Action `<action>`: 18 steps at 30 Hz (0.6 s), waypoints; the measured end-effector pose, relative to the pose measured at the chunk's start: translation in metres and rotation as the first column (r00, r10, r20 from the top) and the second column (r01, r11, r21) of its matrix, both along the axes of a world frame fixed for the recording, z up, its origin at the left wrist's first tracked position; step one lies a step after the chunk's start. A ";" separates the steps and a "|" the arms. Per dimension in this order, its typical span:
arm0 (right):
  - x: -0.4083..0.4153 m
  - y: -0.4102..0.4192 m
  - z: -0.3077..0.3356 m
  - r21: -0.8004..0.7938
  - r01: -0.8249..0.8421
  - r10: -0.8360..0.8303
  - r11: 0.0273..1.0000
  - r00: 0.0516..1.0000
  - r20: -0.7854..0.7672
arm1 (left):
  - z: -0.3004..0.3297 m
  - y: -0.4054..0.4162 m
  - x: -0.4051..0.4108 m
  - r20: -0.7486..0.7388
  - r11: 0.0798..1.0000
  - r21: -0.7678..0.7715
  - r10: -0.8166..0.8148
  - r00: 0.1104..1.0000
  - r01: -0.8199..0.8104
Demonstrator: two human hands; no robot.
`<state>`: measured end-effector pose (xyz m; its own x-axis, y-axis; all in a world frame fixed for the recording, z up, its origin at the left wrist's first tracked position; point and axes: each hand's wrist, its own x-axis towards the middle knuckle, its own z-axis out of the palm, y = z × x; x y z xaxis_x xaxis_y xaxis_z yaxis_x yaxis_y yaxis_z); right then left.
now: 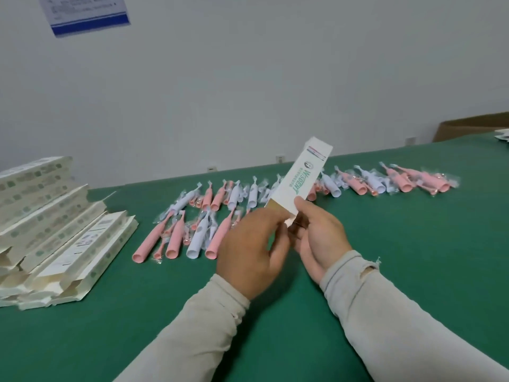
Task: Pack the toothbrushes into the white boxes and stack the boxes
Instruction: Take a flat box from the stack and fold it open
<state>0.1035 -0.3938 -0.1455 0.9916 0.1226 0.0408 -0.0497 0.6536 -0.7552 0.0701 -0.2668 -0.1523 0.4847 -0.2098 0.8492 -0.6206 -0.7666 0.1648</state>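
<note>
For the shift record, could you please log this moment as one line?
hands: both hold white box near its lower end, raised | toothbrushes: wrapped, on green table | flat boxes: stacked left

A green counter [385,244] stands against a white wall [248,78] bearing a blue-edged notice [88,12], with a brown cardboard box [468,128] at far right.

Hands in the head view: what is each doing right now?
Left hand: fingers at the white box's lower end, grip hidden.
Right hand: grips the white box's lower end.
</note>
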 end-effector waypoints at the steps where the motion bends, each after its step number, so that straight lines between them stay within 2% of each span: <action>1: 0.002 -0.002 0.000 -0.035 0.020 -0.020 0.999 1.000 -0.018 | -0.002 0.003 0.002 0.006 0.984 -0.176 -0.022 1.000 0.022; 2: 0.003 -0.003 -0.001 -0.076 0.032 -0.034 0.997 0.999 -0.032 | -0.003 0.007 0.005 -0.007 0.927 -0.376 -0.023 1.000 0.019; 3: 0.004 -0.003 -0.002 -0.114 0.028 -0.033 0.993 0.999 -0.040 | -0.003 0.011 0.008 -0.054 0.823 -0.568 -0.024 0.998 -0.011; 5: 0.006 -0.003 -0.005 -0.165 -0.020 0.014 0.986 0.999 -0.032 | 0.001 0.021 0.016 -0.243 0.554 -0.823 -0.146 0.959 -0.124; 7: 0.004 0.002 -0.007 -0.228 -0.098 0.101 0.969 0.995 0.004 | 0.002 0.028 0.022 -0.334 0.358 -0.918 -0.474 0.815 -0.168; 9: -0.003 0.009 -0.009 -0.318 -0.192 0.218 0.928 0.975 0.047 | 0.000 0.028 0.021 -0.279 0.243 -0.959 -0.723 0.632 -0.145; 11: -0.010 0.020 -0.013 -0.363 -0.256 0.296 0.896 0.953 0.059 | -0.003 0.024 0.017 -0.219 0.157 -0.974 -0.828 0.517 -0.161; 12: -0.014 0.024 -0.014 -0.375 -0.252 0.293 0.892 0.954 0.057 | -0.003 0.024 0.017 -0.212 0.143 -0.975 -0.836 0.507 -0.171; 15: -0.018 0.030 -0.015 -0.471 -0.049 0.147 0.881 0.974 0.173 | 0.001 0.029 0.021 -0.145 0.064 -0.986 -0.786 0.601 -0.155; 18: -0.022 0.032 -0.017 -0.540 0.061 0.145 0.839 0.933 0.331 | 0.005 0.034 0.022 -0.144 0.073 -0.989 -0.710 0.690 -0.131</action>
